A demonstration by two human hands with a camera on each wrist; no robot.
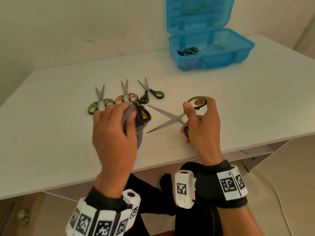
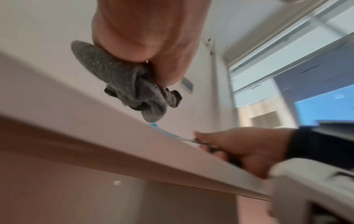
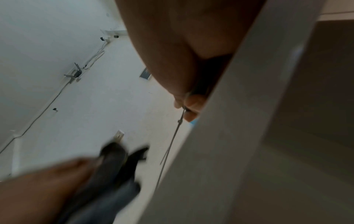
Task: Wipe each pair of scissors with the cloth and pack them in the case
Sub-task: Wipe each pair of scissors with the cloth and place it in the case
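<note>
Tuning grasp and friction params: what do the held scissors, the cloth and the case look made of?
Held scissors: blades look like bare brushed metal, grey with a dull sheen; handles seem black plastic with green lining, possibly rubbery.
Cloth: soft grey knit fabric, matte, bunched into folds with a dark trim.
Case: translucent blue plastic, glossy; the scissors inside show through its wall.

The head view looks steeply down on the tabletop (image 1: pixel 221 99) from close above. Both wrist views sit below its front edge, facing upward (toward walls and ceiling), very near their own hand. All 3 share that edge.
</note>
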